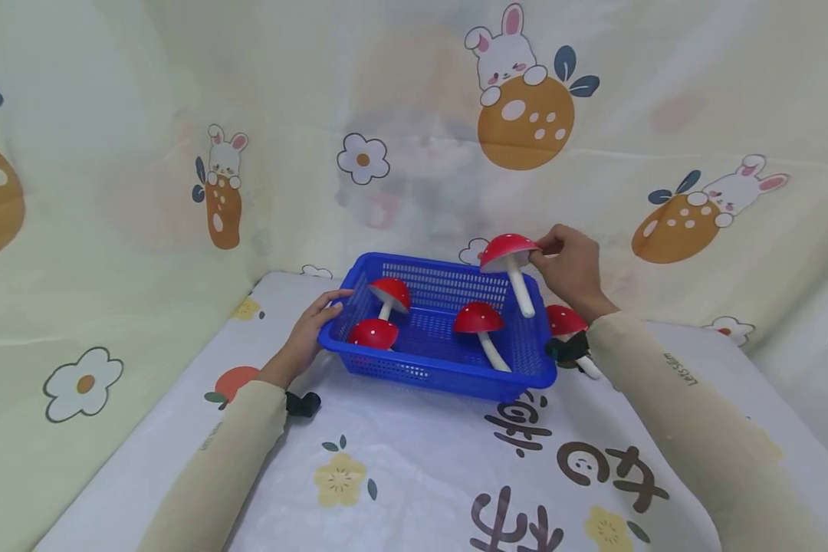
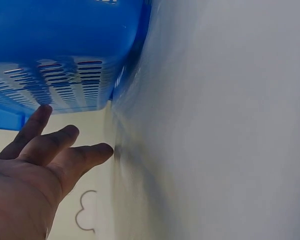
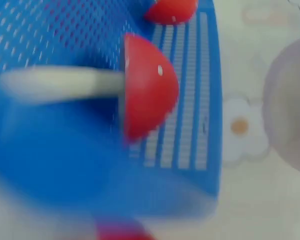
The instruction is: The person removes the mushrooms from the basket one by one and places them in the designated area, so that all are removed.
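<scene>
head view, center right: right hand [image 1: 570,264] pinches one mushroom [image 1: 507,249]
left hand [image 1: 307,335], fingers loosely extended, touches blue basket [image 1: 448,376]

Sm. draped booth – covered table [image 1: 400,437] tucked into a corner, pale sheeting [image 1: 290,69] hung behind & along both sides. Sheeting slightly creased, printed w/ cartoon rabbits [image 1: 507,65], orange-brown fruit [image 1: 500,146], outlined flowers [image 1: 363,159]. Tabletop cover white, somewhat glossy, w/ yellow flowers [image 1: 340,481] & dk. lettering [image 1: 638,479]. Decor childlike, reads as makeshift set-up. Rm. type beyond sheeting – home, lab, shop, etc. – can't tell.
</scene>
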A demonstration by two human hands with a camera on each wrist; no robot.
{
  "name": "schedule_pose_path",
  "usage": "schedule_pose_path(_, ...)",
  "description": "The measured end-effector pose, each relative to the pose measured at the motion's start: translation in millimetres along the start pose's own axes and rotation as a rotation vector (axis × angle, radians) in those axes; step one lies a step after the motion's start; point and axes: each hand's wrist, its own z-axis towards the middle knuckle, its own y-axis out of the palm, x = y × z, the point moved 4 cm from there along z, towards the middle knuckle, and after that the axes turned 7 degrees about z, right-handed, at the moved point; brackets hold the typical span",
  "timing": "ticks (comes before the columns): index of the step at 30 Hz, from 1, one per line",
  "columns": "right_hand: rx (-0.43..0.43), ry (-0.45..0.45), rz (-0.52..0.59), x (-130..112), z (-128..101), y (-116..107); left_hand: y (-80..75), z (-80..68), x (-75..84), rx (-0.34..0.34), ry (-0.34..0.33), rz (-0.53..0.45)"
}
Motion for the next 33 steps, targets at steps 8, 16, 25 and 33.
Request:
schedule_pose_path(8, 0.089, 0.118, -0.057, 51, -9, -57, -5.5, -4.8, -4.5, 0.003, -0.002, -0.02)
schedule_pose_path(16, 0.142, 0.355, -0.157, 129, -28, -115, -3.2, -7.6, -0.7, 0.01, -0.002, -0.01)
schedule_pose_path(25, 0.103, 0.669, -0.179, 205, -78, -149, -1.3, -6.9, -0.6, 0.0, -0.013, -0.006)
schedule_pose_path(33, 0.076, 0.724, -0.214, 237, -101, -151, 2.2, -1.9, 1.1, -0.002, -0.006, 0.001)
